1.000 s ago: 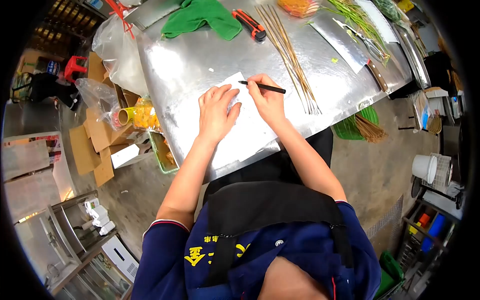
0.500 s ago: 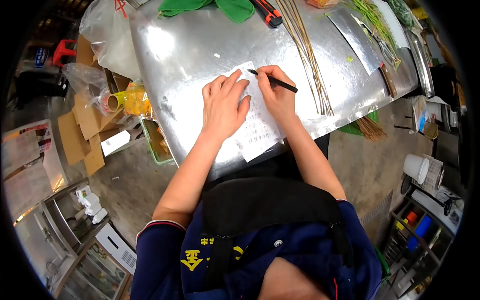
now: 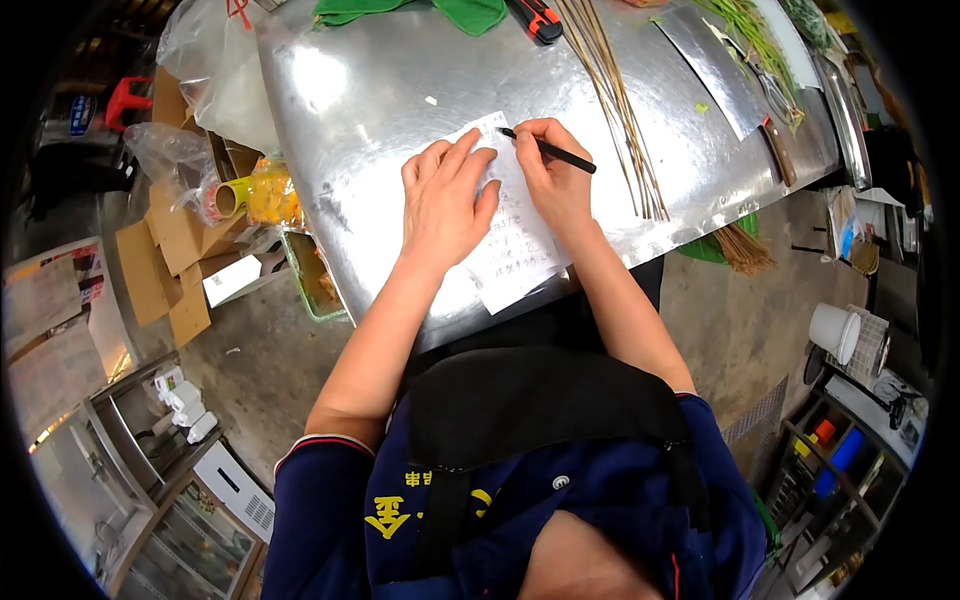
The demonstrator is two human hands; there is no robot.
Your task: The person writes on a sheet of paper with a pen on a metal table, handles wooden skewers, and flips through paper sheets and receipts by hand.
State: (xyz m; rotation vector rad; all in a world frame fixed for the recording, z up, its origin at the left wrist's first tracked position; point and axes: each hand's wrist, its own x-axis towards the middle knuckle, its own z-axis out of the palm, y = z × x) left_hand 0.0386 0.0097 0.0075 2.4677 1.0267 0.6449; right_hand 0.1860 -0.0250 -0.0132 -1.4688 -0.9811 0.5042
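A sheet of white paper [image 3: 512,255] with rows of handwriting lies on the shiny metal table [image 3: 370,190] near its front edge. My left hand [image 3: 447,200] rests flat over the paper's left side, fingers a little apart. Pinched in my right hand [image 3: 555,175] is a black pen [image 3: 562,155], its tip pointing left at the upper part of the sheet. Part of the writing is covered by my hands. Right of my right hand lie several long thin sticks [image 3: 622,120].
At the back are a red-and-black utility knife [image 3: 540,22] and green cloth [image 3: 470,12]. A cleaver [image 3: 715,75], scissors [image 3: 775,95] and green stalks [image 3: 745,30] lie at the right. Cardboard boxes [image 3: 165,240] and a plastic bag [image 3: 225,80] stand left of the table.
The view has shifted slightly. The pen tip stays near the top of the paper and my right hand has moved up a little. My left hand still lies on the sheet.
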